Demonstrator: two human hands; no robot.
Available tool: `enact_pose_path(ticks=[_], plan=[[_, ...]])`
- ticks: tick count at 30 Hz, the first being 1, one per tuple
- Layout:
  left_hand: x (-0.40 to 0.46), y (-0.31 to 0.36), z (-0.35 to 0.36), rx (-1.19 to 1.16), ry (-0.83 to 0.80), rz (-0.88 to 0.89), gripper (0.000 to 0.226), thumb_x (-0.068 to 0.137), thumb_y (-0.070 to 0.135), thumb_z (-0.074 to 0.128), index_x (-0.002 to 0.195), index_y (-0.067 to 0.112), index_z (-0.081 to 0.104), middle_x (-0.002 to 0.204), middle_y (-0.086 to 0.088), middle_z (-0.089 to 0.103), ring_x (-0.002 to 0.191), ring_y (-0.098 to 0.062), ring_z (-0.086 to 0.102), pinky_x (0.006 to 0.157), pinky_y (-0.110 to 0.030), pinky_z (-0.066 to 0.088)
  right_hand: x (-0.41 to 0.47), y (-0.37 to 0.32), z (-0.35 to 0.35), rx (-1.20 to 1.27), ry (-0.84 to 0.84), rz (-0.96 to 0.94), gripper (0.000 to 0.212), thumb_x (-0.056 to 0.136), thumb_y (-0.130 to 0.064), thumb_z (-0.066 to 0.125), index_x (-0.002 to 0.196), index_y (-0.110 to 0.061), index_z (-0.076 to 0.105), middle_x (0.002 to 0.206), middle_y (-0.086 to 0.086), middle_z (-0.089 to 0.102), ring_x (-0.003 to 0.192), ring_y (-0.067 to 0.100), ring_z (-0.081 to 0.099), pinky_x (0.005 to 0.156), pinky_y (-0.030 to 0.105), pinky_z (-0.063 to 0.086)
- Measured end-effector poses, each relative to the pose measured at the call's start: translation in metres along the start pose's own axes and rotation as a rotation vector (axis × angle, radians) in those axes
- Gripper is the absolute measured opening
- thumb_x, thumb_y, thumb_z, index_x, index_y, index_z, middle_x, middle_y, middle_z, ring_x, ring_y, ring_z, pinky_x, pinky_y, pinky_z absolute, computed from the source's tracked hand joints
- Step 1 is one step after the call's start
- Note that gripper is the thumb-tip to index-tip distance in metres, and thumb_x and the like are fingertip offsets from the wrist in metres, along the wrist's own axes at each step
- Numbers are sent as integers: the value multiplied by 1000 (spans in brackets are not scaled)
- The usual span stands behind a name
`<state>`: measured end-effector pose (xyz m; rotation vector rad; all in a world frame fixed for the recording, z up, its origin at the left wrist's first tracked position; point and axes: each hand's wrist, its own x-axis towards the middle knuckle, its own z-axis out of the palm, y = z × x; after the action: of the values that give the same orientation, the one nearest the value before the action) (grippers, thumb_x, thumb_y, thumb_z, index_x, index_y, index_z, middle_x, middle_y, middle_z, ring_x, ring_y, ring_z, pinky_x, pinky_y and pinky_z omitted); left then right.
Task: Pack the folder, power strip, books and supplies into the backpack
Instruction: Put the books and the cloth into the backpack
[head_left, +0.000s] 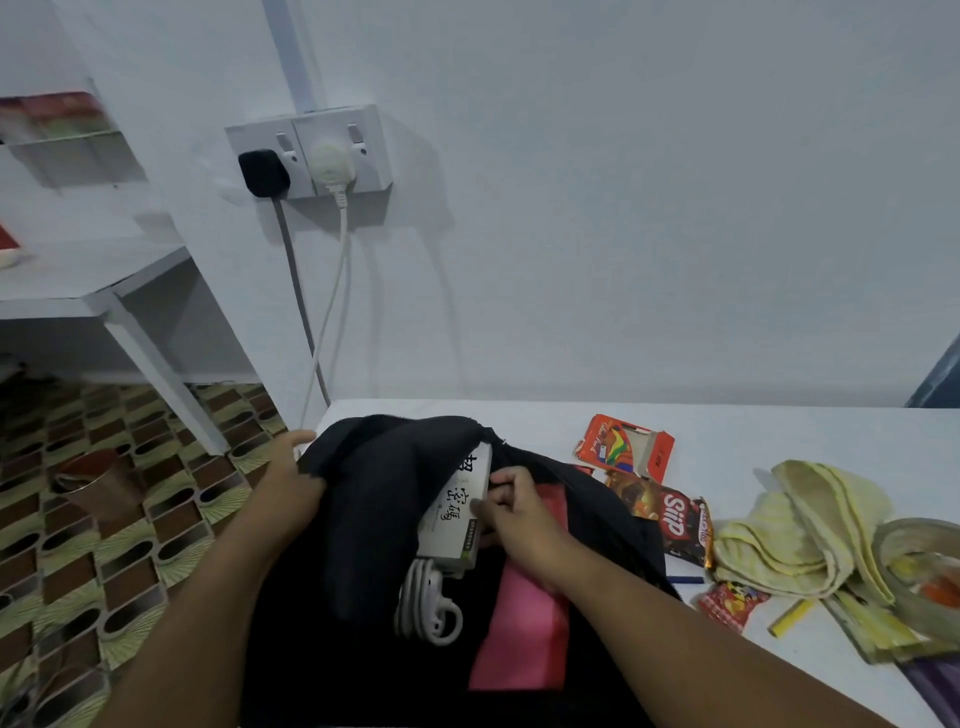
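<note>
While the left hand grips the black fabric backpack's flap open, the right hand pinches a white printed book half inside, above the coiled white power strip and pink folder. If the flap sags, the book could snag on the zipper edge.

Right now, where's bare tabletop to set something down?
Free: the white table strip along the wall, beyond the orange crayon box. Crowded: between the black backpack and yellow cloth, snack packets.

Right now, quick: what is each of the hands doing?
Left hand: holds the backpack flap.
Right hand: pinches the white book in the backpack.
</note>
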<state>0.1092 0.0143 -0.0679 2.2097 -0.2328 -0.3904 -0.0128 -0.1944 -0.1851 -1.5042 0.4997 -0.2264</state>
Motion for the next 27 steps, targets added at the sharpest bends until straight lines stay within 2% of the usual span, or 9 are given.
enact_pose_path(ticks=[4, 6, 9, 12, 15, 18, 20, 22, 27], plan=[[12, -36, 17, 29, -71, 144, 62, 81, -8, 42, 101, 47, 60, 112, 5, 67, 107, -22, 62, 98, -53, 49, -8, 7, 0, -146, 31, -128, 16, 95, -25, 65, 104, -28, 52, 90, 4, 66, 74, 12, 61, 72, 36, 54], [0, -25, 21, -34, -76, 112, 57, 84, -5, 40, 101, 45, 63, 111, 9, 67, 104, -17, 62, 97, -48, 49, -15, 10, 1, -182, -10, -162, 19, 95, -31, 64, 111, -29, 55, 96, 1, 65, 74, 10, 58, 69, 29, 50], [-14, -11, 26, -129, -75, 64, 47, 90, 1, 44, 103, 42, 64, 112, 6, 67, 104, -16, 62, 96, -44, 49, -20, 14, 2, -324, -48, -210, 50, 89, -28, 69, 136, -22, 53, 116, 8, 55, 81, 14, 59, 72, 25, 52], [-26, -2, 33, -200, -78, 109, 12, 98, 34, 53, 107, 37, 62, 111, 7, 66, 100, -9, 61, 88, -33, 46, -18, 11, 8, -517, -36, -278, 57, 87, -10, 70, 140, -13, 50, 119, 7, 43, 82, 16, 54, 74, 17, 49], [-35, -1, 41, -169, -159, 141, 43, 78, 66, 68, 112, 41, 59, 108, 12, 68, 99, -8, 65, 86, -32, 49, -23, 3, 10, -592, -54, -269, 53, 88, -4, 63, 139, -10, 50, 126, 12, 41, 88, 19, 55, 81, 18, 48], [-45, 6, 51, -19, -199, 164, 54, 76, 60, 75, 120, 41, 50, 109, 16, 64, 100, -7, 63, 80, -27, 47, -30, -10, 5, -637, -120, -218, 44, 86, -12, 57, 130, -7, 56, 130, 13, 53, 110, 20, 59, 93, 18, 46], [-51, 9, 63, 88, -173, 213, 55, 75, 59, 75, 118, 40, 46, 110, 18, 59, 103, -8, 59, 79, -25, 44, -43, -20, -9, -654, -154, -166, 33, 88, -10, 54, 120, -10, 63, 119, 8, 67, 104, 15, 62, 91, 24, 50], [-57, 13, 78, 202, -114, 318, 55, 74, 59, 76, 115, 40, 45, 113, 15, 52, 110, -12, 48, 87, -28, 39, -57, -23, -29, -686, -61, -227, 26, 88, -13, 55, 109, -16, 70, 108, 2, 71, 100, 15, 65, 90, 30, 53], [-77, 34, 130, 328, -115, 558, 38, 75, 54, 74, 107, 46, 55, 119, 26, 47, 116, -7, 40, 97, -35, 29, -103, -19, -86, -639, 307, -360, 19, 87, -12, 65, 100, -22, 76, 99, -10, 69, 92, -2, 60, 82, 3, 39]])
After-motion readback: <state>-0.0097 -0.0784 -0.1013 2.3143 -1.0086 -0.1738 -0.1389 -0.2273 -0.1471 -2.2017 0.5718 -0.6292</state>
